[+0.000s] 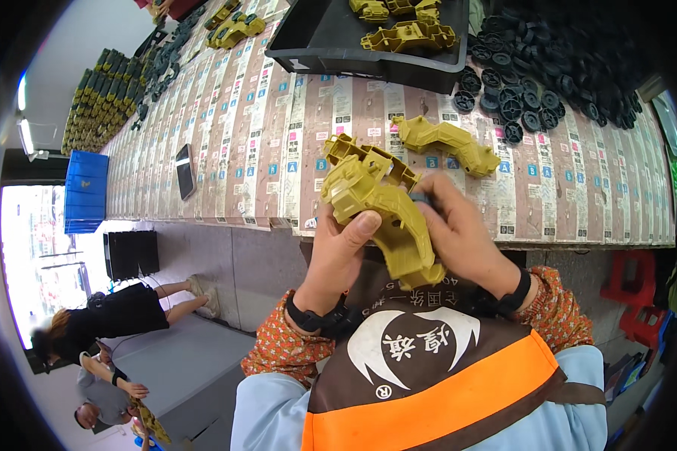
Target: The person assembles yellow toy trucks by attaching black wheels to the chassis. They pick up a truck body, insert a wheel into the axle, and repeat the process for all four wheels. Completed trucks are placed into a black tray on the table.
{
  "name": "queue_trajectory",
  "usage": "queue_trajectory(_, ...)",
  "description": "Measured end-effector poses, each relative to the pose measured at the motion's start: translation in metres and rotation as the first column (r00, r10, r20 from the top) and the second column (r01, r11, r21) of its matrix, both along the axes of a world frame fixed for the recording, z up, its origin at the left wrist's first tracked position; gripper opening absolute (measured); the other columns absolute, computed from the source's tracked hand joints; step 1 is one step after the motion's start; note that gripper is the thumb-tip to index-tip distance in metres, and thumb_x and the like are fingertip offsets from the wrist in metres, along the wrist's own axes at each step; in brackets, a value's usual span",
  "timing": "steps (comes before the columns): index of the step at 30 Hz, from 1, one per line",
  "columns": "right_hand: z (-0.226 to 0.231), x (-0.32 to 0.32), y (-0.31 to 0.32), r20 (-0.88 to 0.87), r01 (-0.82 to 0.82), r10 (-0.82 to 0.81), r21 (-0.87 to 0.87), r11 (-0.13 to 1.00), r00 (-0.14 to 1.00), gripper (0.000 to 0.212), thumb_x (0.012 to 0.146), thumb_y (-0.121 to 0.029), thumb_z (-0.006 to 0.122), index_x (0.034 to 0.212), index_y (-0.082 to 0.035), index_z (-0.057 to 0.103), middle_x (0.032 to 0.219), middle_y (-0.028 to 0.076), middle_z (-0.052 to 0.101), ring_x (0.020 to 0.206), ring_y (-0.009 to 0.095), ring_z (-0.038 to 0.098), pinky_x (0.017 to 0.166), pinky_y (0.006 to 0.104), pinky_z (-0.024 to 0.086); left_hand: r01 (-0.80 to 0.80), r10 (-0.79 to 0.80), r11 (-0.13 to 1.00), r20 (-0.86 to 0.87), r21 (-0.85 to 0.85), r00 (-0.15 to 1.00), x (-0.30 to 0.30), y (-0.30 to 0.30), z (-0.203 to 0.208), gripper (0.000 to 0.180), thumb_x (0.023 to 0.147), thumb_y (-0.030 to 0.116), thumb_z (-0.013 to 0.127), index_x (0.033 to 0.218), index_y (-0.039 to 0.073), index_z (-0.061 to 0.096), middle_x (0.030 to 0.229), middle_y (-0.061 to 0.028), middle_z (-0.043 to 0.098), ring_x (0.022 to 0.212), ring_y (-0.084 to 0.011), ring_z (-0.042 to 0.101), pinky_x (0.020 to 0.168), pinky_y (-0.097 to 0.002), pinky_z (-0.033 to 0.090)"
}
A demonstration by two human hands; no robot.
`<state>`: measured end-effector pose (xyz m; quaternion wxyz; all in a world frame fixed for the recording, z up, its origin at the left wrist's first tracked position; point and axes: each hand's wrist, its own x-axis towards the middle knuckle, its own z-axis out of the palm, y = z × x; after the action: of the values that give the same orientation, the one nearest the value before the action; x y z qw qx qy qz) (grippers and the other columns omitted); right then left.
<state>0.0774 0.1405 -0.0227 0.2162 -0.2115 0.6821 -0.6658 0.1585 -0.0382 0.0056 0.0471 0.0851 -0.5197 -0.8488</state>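
A mustard-yellow plastic toy vehicle body [387, 207] is held tilted over the table's front edge. My left hand [335, 255] is closed around its left side, thumb pressed on top. My right hand [462, 233] is closed at its right side, fingertips pinching a small dark wheel [421, 198] against the body; most of the wheel is hidden by the fingers. Just behind, a second yellow body [393, 167] lies on the table with its hollow side showing. Farther right lies another yellow body [451, 144].
A black tray [353, 64] with several yellow bodies stands at the back. Black wheels [530, 98] are heaped at the back right. A phone [185, 171] lies on the left, near a blue crate [86, 192]. Red stools [630, 278] stand at right; two people are at lower left.
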Motion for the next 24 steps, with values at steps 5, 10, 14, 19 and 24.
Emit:
queue_trajectory(5,0.018,-0.029,0.006,-0.045,0.152,-0.149,0.077,0.985,0.988,0.016,0.096,-0.009,0.064,0.109,0.0,0.06,0.089,0.007,0.063,0.073,0.012,0.058,0.066,0.0271,0.048,-0.053,0.038,0.991,0.119,0.126,0.992,0.001,0.007,0.004,0.053,0.099,0.022,0.07,0.141,0.007,0.041,0.128,-0.01,0.061,0.111,-0.0203,0.065,0.096,-0.0371,0.056)
queue_trajectory(10,0.012,-0.03,-0.006,0.316,0.135,-0.061,-0.217,0.967,0.947,0.019,0.101,0.001,0.055,0.121,0.002,0.056,0.106,0.007,0.066,0.091,0.012,0.071,0.077,0.0252,0.06,0.035,-0.052,0.995,0.189,0.096,0.981,0.0,0.02,0.003,0.054,0.102,0.026,0.067,0.143,0.009,0.036,0.127,-0.0096,0.06,0.109,-0.0181,0.065,0.089,-0.0334,0.058)
queue_trajectory(14,0.02,-0.022,-0.001,0.359,0.115,-0.034,-0.207,0.972,0.933,0.024,0.101,0.004,0.052,0.125,0.002,0.056,0.11,0.007,0.066,0.095,0.012,0.07,0.081,0.0266,0.06,0.058,-0.072,0.994,0.165,0.091,0.984,-0.008,0.028,0.002,0.058,0.102,0.021,0.067,0.145,0.011,0.029,0.131,-0.0101,0.058,0.11,-0.0176,0.064,0.089,-0.0335,0.057)
queue_trajectory(19,0.013,-0.016,0.005,0.326,0.133,-0.066,-0.186,0.974,0.943,0.028,0.1,0.004,0.053,0.128,0.003,0.057,0.106,0.008,0.068,0.093,0.013,0.069,0.079,0.027,0.058,0.072,-0.077,0.997,0.155,0.036,0.985,-0.01,0.031,-0.014,0.06,0.102,0.017,0.065,0.148,0.011,0.027,0.131,-0.0083,0.056,0.114,-0.0162,0.06,0.093,-0.0322,0.055)
queue_trajectory(24,0.0,-0.008,0.013,-0.055,0.143,-0.144,-0.022,0.99,0.988,0.038,0.094,0.002,0.056,0.132,0.003,0.057,0.085,0.021,0.067,0.076,0.025,0.071,0.069,0.0355,0.055,0.069,-0.055,0.99,0.111,-0.124,0.992,-0.013,0.036,-0.021,0.061,0.102,0.016,0.065,0.148,0.008,0.026,0.132,-0.0082,0.052,0.12,-0.016,0.055,0.102,-0.0319,0.048)
